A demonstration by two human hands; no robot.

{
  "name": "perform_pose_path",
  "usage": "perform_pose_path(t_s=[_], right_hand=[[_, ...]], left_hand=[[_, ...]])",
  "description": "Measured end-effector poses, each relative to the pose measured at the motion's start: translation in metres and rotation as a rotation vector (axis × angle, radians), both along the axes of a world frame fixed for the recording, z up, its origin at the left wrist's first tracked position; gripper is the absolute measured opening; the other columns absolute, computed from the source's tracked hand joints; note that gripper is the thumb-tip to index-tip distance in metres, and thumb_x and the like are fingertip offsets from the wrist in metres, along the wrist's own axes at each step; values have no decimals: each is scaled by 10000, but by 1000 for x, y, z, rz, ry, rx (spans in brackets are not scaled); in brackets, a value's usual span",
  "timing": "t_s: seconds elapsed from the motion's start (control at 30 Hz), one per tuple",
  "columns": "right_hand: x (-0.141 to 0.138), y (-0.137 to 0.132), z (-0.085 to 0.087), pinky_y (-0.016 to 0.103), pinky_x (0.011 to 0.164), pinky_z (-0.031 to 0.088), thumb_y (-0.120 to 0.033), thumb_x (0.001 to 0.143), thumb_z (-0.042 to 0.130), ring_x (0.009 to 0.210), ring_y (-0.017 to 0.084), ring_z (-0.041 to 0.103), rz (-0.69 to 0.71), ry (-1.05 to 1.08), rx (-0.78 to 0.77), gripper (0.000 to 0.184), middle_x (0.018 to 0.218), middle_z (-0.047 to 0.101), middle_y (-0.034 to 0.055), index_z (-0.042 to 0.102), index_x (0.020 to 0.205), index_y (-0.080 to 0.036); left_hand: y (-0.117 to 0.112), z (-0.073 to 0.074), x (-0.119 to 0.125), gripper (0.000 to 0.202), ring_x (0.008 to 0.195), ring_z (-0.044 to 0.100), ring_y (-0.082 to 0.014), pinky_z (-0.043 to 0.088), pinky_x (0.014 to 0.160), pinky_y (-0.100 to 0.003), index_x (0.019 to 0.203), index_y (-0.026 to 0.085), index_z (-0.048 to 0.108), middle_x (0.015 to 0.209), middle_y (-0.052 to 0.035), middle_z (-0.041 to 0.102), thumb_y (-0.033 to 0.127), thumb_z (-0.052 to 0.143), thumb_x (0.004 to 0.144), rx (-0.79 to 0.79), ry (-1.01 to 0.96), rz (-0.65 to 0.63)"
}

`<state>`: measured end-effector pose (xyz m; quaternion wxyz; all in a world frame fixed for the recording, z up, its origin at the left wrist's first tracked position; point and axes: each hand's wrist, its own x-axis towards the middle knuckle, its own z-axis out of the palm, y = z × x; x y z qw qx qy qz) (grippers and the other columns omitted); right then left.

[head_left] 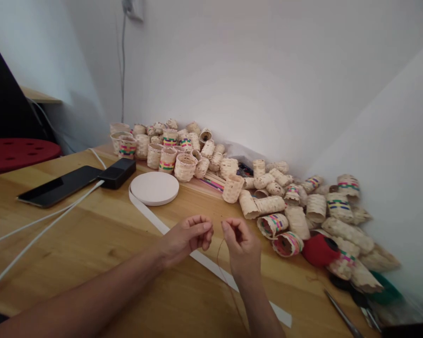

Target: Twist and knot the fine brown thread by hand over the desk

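Note:
My left hand (188, 238) is raised above the table with its thumb pressed to the curled fingers; whatever it pinches is too small to make out. Close beside it, my right hand (242, 243) has thumb and index finger pinched together. A thin brown thread (217, 257) hangs from that pinch and curves down past the right wrist. Beneath both hands a flat white strip (151, 217) runs diagonally across the wood, unwound from a white roll (155, 187). A small plain woven basket (233, 188) stands just beyond my hands.
Many small woven baskets (185, 167), some with coloured bands, are heaped along the wall. A red spool (320, 249) lies among them at the right, near a pointed metal tool (341, 312). A phone (59, 185), a black box (118, 172) and white cables (45, 244) occupy the left.

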<state>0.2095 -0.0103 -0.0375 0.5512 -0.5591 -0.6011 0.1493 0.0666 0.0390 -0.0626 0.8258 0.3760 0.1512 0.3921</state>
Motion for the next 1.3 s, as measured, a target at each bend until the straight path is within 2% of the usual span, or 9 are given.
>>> perform_pose_path(t_s=[0.17,0.27,0.7,1.1,1.3], right_hand=[[-5,-2,-6,242,618,492,-363,858,556,671,150,633,52,153,-29,200,730,663,23,608,792,-181],[-8,-4,-8,263,685,516,-346,870,544,758,167,668,66,188,-40,182,819,698,48,610,827,-182],[-8,-5,-6,240,645,500,-322,891,519,704,147,655,92,87,7,157,739,693,15,587,824,-197],[-10,-5,-3,253,615,502,-322,889,522,667,153,650,92,113,8,163,719,693,18,588,809,-197],[-8,-4,-4,252,650,503,-330,891,522,699,151,648,102,104,-5,168,754,690,23,597,827,-193]], left_hand=[[-1,-3,1,239,508,540,-83,405,519,-192,743,123,566,628,-4,591,298,726,769,26,8,-28],[-1,-4,1,236,514,541,-81,405,520,-190,731,122,575,627,-1,582,302,721,776,36,2,-45],[-2,-3,1,265,514,536,-80,388,516,-191,740,121,585,631,3,575,330,747,746,24,23,-52],[-3,-1,2,291,513,525,-84,365,519,-202,754,122,583,621,5,568,346,767,722,16,45,-37],[-2,-2,2,286,515,517,-79,363,527,-205,731,120,579,627,3,565,340,761,727,25,48,-37]])
